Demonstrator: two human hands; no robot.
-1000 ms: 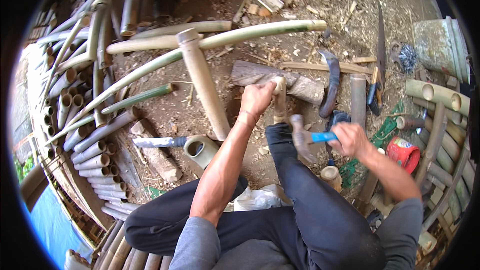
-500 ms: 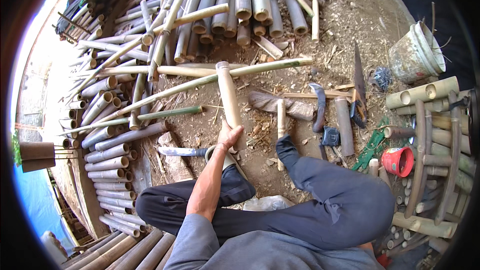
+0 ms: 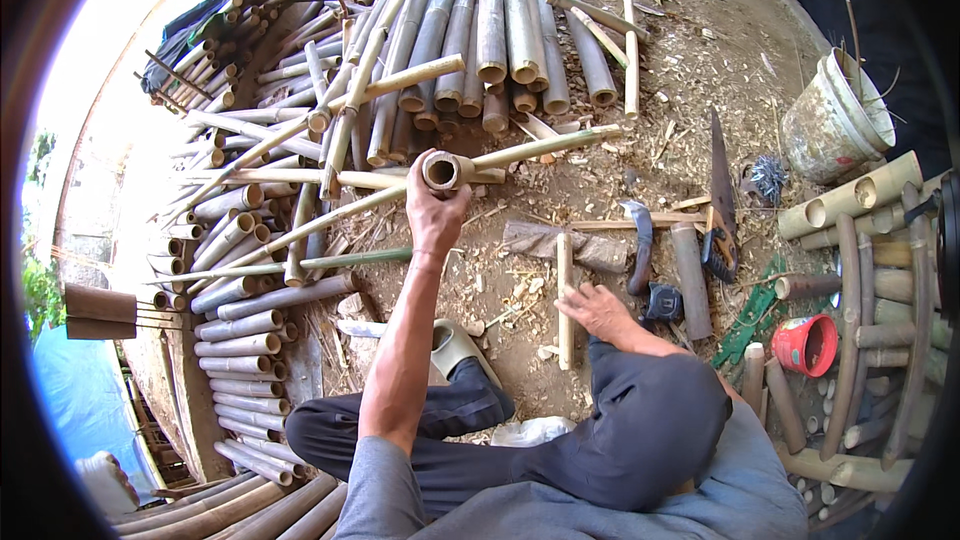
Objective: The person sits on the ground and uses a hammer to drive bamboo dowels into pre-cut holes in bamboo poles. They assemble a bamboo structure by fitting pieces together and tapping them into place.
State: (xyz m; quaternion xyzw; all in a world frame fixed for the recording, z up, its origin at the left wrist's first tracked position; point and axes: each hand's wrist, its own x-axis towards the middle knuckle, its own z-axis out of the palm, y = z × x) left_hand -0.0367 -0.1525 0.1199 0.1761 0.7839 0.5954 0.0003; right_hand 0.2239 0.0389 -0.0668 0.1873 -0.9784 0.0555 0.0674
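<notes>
While left hand (image 3: 437, 212) grips bamboo tube (image 3: 441, 171), chip-strewn dirt ground (image 3: 690, 70), stacked poles (image 3: 500, 10)

Tan bamboo tube (image 3: 441, 171), red cup (image 3: 806, 344), dirty white bucket (image 3: 836, 118), blue tarp (image 3: 85, 405), dark grey trousers (image 3: 640, 430)

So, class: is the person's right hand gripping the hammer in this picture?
No: the right hand rests open on the ground beside a thin bamboo stick, while the left hand grips a hollow bamboo tube.
</notes>
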